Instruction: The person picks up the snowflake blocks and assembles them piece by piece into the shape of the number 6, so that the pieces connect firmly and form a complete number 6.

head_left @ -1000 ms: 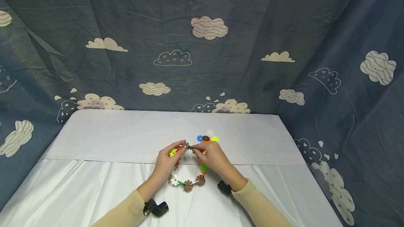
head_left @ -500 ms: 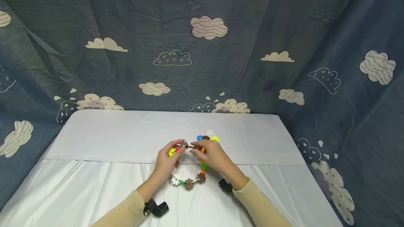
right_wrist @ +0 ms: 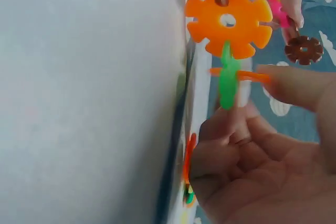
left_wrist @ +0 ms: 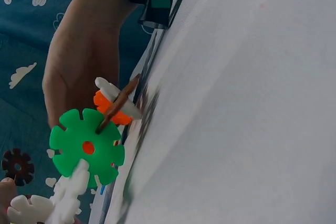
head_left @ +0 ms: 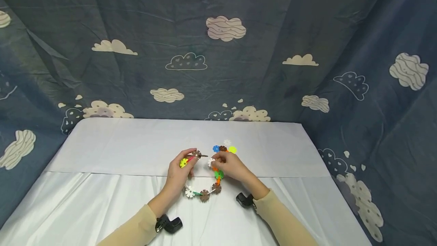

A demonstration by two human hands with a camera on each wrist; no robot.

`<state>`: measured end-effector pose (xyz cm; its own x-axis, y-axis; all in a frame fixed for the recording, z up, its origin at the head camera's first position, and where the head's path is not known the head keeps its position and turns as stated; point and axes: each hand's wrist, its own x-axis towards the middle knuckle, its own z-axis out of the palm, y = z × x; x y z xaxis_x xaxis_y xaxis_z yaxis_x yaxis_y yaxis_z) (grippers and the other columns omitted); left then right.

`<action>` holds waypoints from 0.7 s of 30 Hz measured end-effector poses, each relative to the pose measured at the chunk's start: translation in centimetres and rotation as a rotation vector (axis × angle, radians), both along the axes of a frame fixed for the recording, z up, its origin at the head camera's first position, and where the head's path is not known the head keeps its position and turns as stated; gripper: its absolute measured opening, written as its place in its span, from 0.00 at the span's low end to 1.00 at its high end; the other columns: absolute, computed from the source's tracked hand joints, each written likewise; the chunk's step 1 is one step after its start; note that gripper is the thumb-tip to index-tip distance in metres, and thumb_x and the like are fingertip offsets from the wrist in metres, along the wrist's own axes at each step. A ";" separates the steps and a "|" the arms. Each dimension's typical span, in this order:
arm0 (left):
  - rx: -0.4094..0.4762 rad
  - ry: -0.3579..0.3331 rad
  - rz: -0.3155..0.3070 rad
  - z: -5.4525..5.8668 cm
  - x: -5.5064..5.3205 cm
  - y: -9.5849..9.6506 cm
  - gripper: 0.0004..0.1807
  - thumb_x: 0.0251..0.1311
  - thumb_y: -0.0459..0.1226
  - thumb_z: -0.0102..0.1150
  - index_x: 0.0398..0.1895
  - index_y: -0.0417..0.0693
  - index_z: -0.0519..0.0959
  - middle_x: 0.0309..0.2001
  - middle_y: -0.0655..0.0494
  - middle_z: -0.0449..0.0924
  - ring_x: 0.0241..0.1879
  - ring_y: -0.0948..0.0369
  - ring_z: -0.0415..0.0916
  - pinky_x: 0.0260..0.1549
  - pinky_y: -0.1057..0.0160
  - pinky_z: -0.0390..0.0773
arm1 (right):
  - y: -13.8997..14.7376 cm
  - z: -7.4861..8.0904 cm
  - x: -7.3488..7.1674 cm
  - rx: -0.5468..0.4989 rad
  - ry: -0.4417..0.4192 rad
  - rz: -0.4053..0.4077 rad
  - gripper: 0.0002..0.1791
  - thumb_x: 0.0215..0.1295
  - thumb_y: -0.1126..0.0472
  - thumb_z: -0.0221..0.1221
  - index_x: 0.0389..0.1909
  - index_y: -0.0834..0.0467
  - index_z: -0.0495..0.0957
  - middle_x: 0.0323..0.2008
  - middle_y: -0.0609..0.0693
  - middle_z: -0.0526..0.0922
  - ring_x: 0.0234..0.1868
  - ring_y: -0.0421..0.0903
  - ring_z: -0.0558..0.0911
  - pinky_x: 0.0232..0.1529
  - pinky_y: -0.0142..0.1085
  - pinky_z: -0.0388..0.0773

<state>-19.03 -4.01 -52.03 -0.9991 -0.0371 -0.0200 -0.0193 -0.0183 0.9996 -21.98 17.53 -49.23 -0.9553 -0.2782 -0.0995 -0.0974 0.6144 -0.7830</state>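
A chain of notched plastic snowflake discs curves between the two hands. In the head view my left hand (head_left: 178, 172) pinches its left end, by a brown disc (head_left: 196, 155) beside a yellow disc (head_left: 183, 162). Another brown disc, seen edge-on, juts from that end toward the right. My right hand (head_left: 233, 168) pinches the other end at a white disc (head_left: 211, 162), above a green disc (head_left: 219, 174). A gap shows between the two ends. In the right wrist view, thumb and fingers close around edge-on discs near an orange disc (right_wrist: 247, 14).
Behind the right hand lie loose discs: blue (head_left: 216, 149), dark brown (head_left: 223, 149), yellow (head_left: 233, 150) and white (head_left: 227, 142). White cloth (head_left: 119, 147) covers the table, and a dark cloud-patterned curtain (head_left: 136, 75) hangs around it.
My right fingers have left the edge-on brown disc at the left end and now pinch the white disc. The left hand has shifted slightly up and left with its end of the chain.
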 end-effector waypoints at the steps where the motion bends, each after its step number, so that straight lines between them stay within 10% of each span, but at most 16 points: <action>1: -0.002 0.009 0.001 0.0 0.0 0.0 0.19 0.71 0.37 0.68 0.64 0.54 0.83 0.39 0.56 0.82 0.21 0.65 0.73 0.22 0.68 0.76 | 0.0 0.1 0.1 -0.043 -0.022 -0.013 0.16 0.70 0.57 0.66 0.52 0.62 0.85 0.35 0.49 0.83 0.34 0.41 0.76 0.35 0.31 0.73; 7: -0.010 0.042 0.008 0.3 0.1 -0.1 0.18 0.70 0.37 0.69 0.62 0.59 0.84 0.43 0.54 0.83 0.23 0.65 0.75 0.23 0.70 0.76 | 0.1 1.6 0.6 -0.241 -0.064 -0.059 0.13 0.69 0.57 0.65 0.45 0.64 0.85 0.35 0.49 0.87 0.39 0.42 0.80 0.45 0.34 0.77; 21: -0.014 0.104 0.006 0.6 0.3 -0.2 0.18 0.67 0.37 0.72 0.58 0.63 0.87 0.50 0.53 0.85 0.27 0.65 0.77 0.24 0.72 0.74 | 0.2 3.0 1.2 -0.253 -0.031 -0.026 0.13 0.73 0.57 0.65 0.39 0.65 0.88 0.31 0.46 0.85 0.37 0.42 0.80 0.47 0.36 0.78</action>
